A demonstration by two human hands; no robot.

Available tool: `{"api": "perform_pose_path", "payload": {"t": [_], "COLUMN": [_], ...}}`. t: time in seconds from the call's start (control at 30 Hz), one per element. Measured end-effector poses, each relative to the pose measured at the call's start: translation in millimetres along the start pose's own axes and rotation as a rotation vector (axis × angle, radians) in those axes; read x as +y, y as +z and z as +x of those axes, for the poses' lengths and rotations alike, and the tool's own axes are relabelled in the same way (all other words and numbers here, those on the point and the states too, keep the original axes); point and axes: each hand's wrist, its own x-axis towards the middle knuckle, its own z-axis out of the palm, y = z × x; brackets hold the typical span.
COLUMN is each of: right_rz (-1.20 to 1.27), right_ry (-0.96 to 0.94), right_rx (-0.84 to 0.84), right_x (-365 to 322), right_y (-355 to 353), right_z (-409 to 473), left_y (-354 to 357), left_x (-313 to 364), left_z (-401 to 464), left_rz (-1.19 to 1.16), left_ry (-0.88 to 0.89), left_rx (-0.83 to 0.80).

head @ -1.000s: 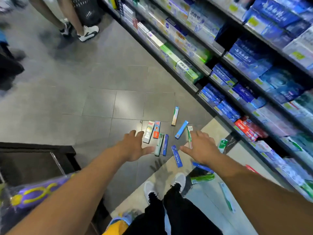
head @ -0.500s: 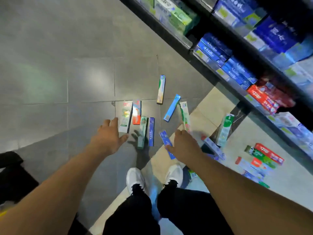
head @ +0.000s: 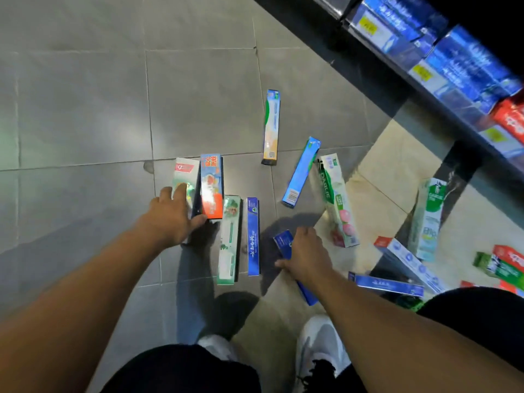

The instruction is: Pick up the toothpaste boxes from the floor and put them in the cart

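Observation:
Several toothpaste boxes lie scattered on the tiled floor (head: 85, 109). My left hand (head: 173, 219) reaches down, its fingers touching the lower end of a white-and-green box (head: 183, 173), its thumb by an orange box (head: 211, 185). My right hand (head: 307, 256) lies over a dark blue box (head: 283, 241) with thumb and fingers curled round its sides. Between my hands lie a green-and-white box (head: 229, 239) and a blue box (head: 253, 236). Farther off are a yellow box (head: 271, 129), a light blue box (head: 302, 171) and a Darlie box (head: 337, 199). The cart is out of view.
Store shelves (head: 453, 61) stocked with blue and red boxes run along the upper right. More boxes lie on the right: a Darlie box (head: 428, 219), a white-blue one (head: 408, 262), a blue one (head: 387, 285), red and green ones (head: 504, 265). My white shoes (head: 320, 344) stand below.
I have bent lower and the view has dropped toward the floor. My left hand reached the white-and-green box. My right hand settled onto the dark blue box.

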Motion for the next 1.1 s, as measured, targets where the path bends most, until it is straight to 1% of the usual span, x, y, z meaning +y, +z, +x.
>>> {"api": "perform_pose_path", "payload": {"t": [0.23, 0.37, 0.47, 0.53, 0.57, 0.67, 0.7, 0.8, 0.87, 0.97, 1.1], "right_rz": [-0.040, -0.053, -0.064, -0.004, 0.077, 0.476, 0.538, 0.565, 0.592, 0.607, 0.618], "right_ry": [0.036, 0.055, 0.059, 0.061, 0.061, 0.126, 0.121, 0.074, 0.071, 0.083, 0.111], "right_rx": [-0.019, 0.005, -0.011, -0.069, -0.112, -0.261, -0.266, -0.185, -0.162, -0.163, -0.171], "right_x": [12, 15, 14, 12, 10, 2, -1, -5, -5, 1, 6], "right_y": [37, 41, 36, 22, 10, -30, -42, -62, -64, -61, -58], "right_z": [23, 27, 35, 42, 45, 47, 47, 52, 57, 61, 59], "left_y": [22, 29, 30, 28, 27, 25, 26, 37, 46, 52, 49], "left_x": [-7, -11, -15, -18, -18, -19, -19, -19, -18, -16, -17], "left_z": [30, 32, 32, 34, 36, 42, 45, 51, 56, 65, 77], "left_rz": [-0.035, -0.041, -0.042, -0.053, -0.061, -0.089, -0.091, -0.115, -0.104, -0.070, -0.175], "left_ry": [0.043, 0.054, 0.047, 0.045, 0.046, 0.021, -0.001, -0.097, -0.156, -0.178, -0.208], "left_rx": [0.033, 0.056, 0.059, 0.069, 0.079, 0.108, 0.112, 0.113, 0.103, 0.111, 0.084]}}
